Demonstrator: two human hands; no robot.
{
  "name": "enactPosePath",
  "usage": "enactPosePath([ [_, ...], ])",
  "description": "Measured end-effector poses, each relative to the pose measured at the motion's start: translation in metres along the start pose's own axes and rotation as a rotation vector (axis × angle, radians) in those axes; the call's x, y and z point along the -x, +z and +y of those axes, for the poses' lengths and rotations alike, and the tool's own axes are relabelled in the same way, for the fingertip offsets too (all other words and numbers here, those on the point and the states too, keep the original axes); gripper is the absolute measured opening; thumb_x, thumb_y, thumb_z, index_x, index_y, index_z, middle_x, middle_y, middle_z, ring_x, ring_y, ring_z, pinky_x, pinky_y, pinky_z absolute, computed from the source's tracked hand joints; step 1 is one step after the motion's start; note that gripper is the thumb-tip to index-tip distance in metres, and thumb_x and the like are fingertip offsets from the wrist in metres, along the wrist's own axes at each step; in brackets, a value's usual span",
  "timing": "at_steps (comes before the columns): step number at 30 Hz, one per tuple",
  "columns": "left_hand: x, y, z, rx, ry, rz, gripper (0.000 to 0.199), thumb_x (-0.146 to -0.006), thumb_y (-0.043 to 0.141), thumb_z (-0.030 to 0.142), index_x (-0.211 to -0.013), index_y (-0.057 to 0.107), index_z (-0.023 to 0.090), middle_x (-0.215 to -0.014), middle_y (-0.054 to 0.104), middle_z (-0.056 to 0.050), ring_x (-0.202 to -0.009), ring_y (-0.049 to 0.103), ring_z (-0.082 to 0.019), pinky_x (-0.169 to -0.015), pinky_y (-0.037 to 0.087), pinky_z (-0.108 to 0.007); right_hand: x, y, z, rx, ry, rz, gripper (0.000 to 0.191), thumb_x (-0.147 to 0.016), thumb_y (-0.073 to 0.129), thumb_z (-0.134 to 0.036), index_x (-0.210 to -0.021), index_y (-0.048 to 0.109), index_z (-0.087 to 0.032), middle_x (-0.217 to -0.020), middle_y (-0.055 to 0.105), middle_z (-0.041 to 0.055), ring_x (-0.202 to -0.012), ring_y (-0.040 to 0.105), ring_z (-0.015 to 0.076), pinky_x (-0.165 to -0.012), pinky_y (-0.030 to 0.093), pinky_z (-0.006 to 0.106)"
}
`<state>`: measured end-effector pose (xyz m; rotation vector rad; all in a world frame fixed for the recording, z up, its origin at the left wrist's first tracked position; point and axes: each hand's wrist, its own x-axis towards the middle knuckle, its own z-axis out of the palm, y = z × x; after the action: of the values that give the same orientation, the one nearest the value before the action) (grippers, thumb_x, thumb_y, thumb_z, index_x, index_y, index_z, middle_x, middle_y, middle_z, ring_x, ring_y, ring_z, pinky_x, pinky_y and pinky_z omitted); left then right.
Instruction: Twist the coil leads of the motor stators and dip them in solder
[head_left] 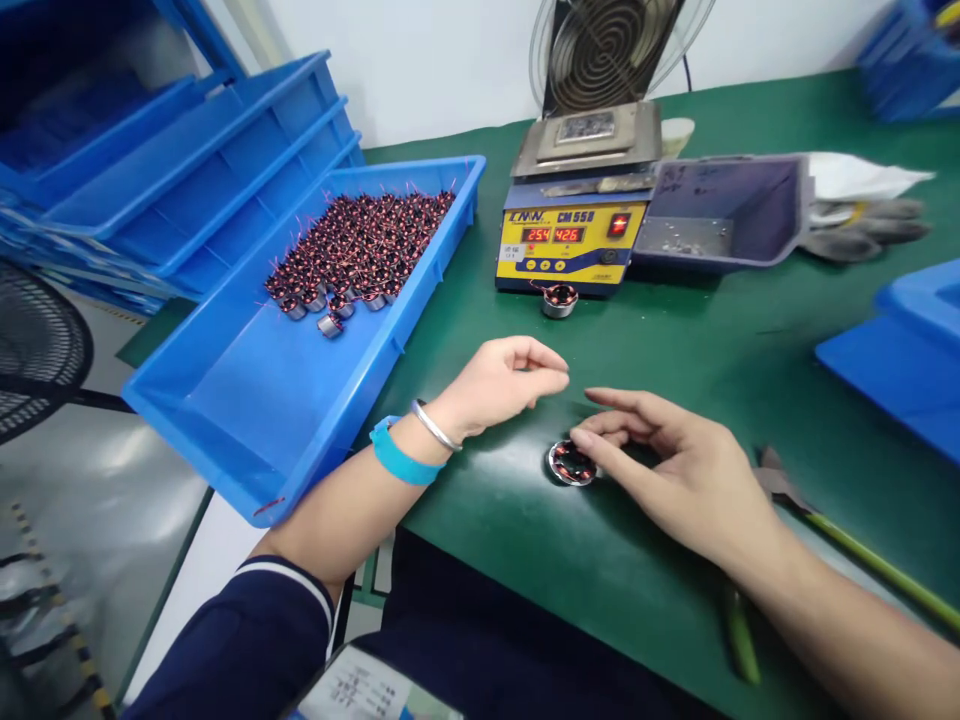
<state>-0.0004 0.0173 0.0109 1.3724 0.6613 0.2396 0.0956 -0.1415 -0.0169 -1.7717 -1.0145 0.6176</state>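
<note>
A small round motor stator [572, 463] with copper windings and a silver rim lies on the green table. My right hand [667, 460] is at its right side, thumb on the rim and other fingers curled close, index finger stretched out. My left hand [506, 382] hovers up and left of that stator, thumb and index fingertip brought together; anything between them is too small to see. Another copper-wound stator [559, 300] with loose wire ends stands before the yellow soldering pot unit [570, 240], whose display is lit.
At left, a blue tray [247, 400] holds many wound stators, beside stacked blue bins [202, 160]. Behind are a fan [611, 50] and a grey plastic bin [724, 215]. Green-handled pliers [847, 540] lie right, near gloves [862, 230] and a blue container [900, 350].
</note>
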Motion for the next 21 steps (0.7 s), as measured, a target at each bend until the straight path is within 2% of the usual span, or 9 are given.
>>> enactPosePath([
  [3, 0.006, 0.004, -0.004, -0.069, -0.068, -0.198, 0.012, -0.070, 0.073, 0.005, -0.076, 0.064, 0.010, -0.067, 0.063, 0.003, -0.059, 0.055, -0.005, -0.062, 0.045, -0.019, 0.001, -0.001, 0.001, -0.054, -0.030, 0.023, 0.043, -0.085, 0.063, -0.044, -0.116, 0.060, -0.016, -0.073, 0.071, 0.0029, -0.061, 0.066, 0.0158, -0.065, 0.056, 0.031],
  [6, 0.009, 0.010, -0.006, -0.056, -0.120, -0.282, 0.010, -0.074, 0.070, 0.005, -0.072, 0.062, 0.010, -0.063, 0.061, 0.003, -0.057, 0.055, -0.005, -0.062, 0.046, -0.020, 0.005, -0.003, 0.002, 0.053, -0.157, 0.108, 0.037, -0.088, 0.061, -0.036, -0.120, 0.059, -0.018, -0.075, 0.071, 0.0014, -0.061, 0.066, 0.0144, -0.068, 0.057, 0.030],
  [10, 0.009, 0.015, -0.003, -0.039, -0.170, -0.245, 0.014, -0.077, 0.064, 0.000, -0.069, 0.059, 0.011, -0.053, 0.056, 0.007, -0.050, 0.050, -0.002, -0.058, 0.044, -0.018, 0.008, -0.004, 0.001, 0.289, -0.302, 0.206, 0.031, -0.092, 0.056, -0.031, -0.121, 0.062, -0.023, -0.078, 0.071, 0.0012, -0.064, 0.068, 0.0149, -0.071, 0.057, 0.029],
  [13, 0.009, 0.017, -0.002, -0.040, -0.232, -0.225, 0.016, -0.078, 0.062, -0.001, -0.068, 0.057, 0.011, -0.051, 0.054, 0.008, -0.044, 0.047, -0.002, -0.052, 0.040, -0.017, 0.008, -0.004, -0.001, 0.377, -0.344, 0.191, 0.026, -0.094, 0.051, -0.032, -0.115, 0.065, -0.025, -0.076, 0.071, 0.0019, -0.063, 0.067, 0.0153, -0.067, 0.056, 0.028],
  [17, 0.010, 0.019, 0.000, -0.021, -0.260, -0.191, 0.018, -0.080, 0.061, 0.000, -0.067, 0.056, 0.011, -0.051, 0.055, 0.007, -0.042, 0.045, -0.003, -0.049, 0.038, -0.018, 0.009, -0.004, -0.002, 0.428, -0.343, 0.212, 0.024, -0.095, 0.050, -0.035, -0.109, 0.067, -0.025, -0.075, 0.071, 0.0030, -0.062, 0.067, 0.0165, -0.064, 0.056, 0.030],
  [21, 0.011, 0.019, 0.000, -0.013, -0.245, -0.178, 0.019, -0.080, 0.060, -0.001, -0.066, 0.055, 0.012, -0.048, 0.053, 0.008, -0.040, 0.043, -0.003, -0.047, 0.036, -0.018, 0.008, -0.003, -0.002, 0.367, -0.303, 0.201, 0.024, -0.093, 0.052, -0.036, -0.107, 0.069, -0.025, -0.073, 0.071, 0.0033, -0.063, 0.067, 0.0170, -0.066, 0.058, 0.031],
])
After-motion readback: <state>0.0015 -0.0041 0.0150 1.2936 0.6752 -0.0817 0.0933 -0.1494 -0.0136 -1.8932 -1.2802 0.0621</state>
